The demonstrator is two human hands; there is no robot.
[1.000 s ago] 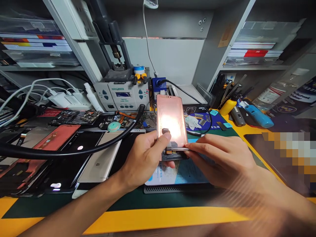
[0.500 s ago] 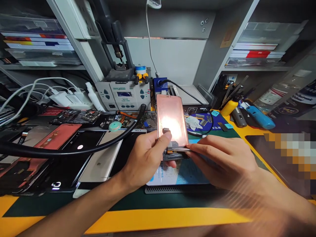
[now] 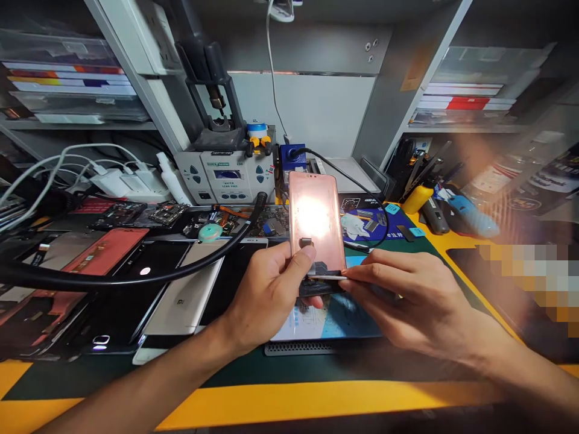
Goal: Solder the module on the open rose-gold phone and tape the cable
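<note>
A copper-coloured phone panel [image 3: 316, 211] stands tilted up in the middle, with a bright glare on its face. My left hand [image 3: 271, 289] grips its lower left edge, thumb in front beside a small dark flex connector [image 3: 306, 242]. Fingertips of that hand show beneath the panel. My right hand [image 3: 407, 295] pinches thin metal tweezers [image 3: 329, 277], whose tip lies across the dark lower end of the panel. The exact spot under the tip is too small to tell.
A black hose [image 3: 181, 277] arches over phones on the left, including a gold phone [image 3: 185, 295]. Behind stands a grey soldering station [image 3: 226, 175]. Circuit boards [image 3: 271, 224] lie behind my hands. At right are a yellow bottle [image 3: 418, 196] and a dark pad [image 3: 479, 289].
The panel has tilted slightly and its glare has moved upward. The tweezers have shifted a little lower along the dark end. Both hands keep their grips.
</note>
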